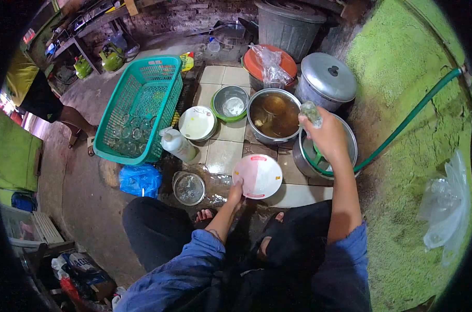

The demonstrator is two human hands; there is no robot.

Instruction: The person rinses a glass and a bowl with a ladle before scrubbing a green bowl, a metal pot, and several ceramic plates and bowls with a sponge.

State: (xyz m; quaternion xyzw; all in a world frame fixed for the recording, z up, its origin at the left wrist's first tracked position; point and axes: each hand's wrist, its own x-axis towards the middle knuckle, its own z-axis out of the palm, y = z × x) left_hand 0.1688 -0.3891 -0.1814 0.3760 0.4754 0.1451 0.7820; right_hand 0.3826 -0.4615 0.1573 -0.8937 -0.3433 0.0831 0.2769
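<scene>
My left hand (236, 194) is closed on the near left rim of a white plate (262, 177) with red and yellow marks, tilted above the tiles. My right hand (327, 132) is raised over a large metal pot (353, 140), its fingers wrapped round a wet, greenish, see-through wad (311, 113) whose kind I cannot make out. A green hose (402, 125) runs into that pot. Beside it, another metal pot (254, 132) holds murky brown water with dishes in it. A pale plate (197, 123) and a metal bowl (231, 102) stand to the left.
A teal basket (166, 112) with several glasses stands at the left, near a white bottle (178, 144), a blue bag (140, 180) and a clear tub (189, 188). Behind are a lidded pot (327, 78) and a grey bin (290, 28). A person's leg (77, 117) shows far left.
</scene>
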